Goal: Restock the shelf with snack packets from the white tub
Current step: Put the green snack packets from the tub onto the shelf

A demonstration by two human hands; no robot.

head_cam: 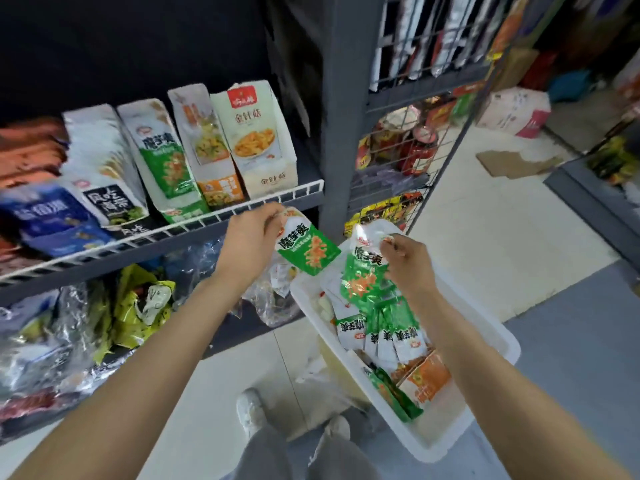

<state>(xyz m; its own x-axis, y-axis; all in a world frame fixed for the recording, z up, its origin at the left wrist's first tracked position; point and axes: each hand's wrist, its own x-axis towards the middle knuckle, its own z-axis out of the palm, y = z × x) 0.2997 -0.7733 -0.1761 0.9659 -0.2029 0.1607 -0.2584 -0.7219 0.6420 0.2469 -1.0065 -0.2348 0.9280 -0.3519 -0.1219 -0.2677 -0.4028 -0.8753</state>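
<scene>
left fingers [273, 216]: curled, pinching the top edge of one green packet [308, 251] – it hangs tilted just below the shelf rail [194, 221]
right fingers [393, 245]: curled round the white top of a second packet [363, 271] – its lower end reaches the pile in the tub
left hand [251, 237]: in front of the rail, back of hand to camera
right hand [410, 265]: over the far end of the tub, near the left hand but apart from it
tub [485, 427]: white, on the floor right of the shelf, tilted in view; holds more green-and-white packets in a row [381, 337] plus orange ones [427, 379]
shelf [304, 168]: dark, with upright display boxes behind the white wire rail – green box [162, 161] with the same print as the held packets, yellow-print box [254, 133] at the right end, blue box [52, 216] at the left
lower shelf: loose clear and yellow bags [138, 299], blurred
wire rack [415, 140]: right of the post, red jars and packets behind the mesh
floor [485, 237]: pale tiles, flat cardboard [512, 162] further back
shoes [249, 412]: white, between shelf and tub
</scene>
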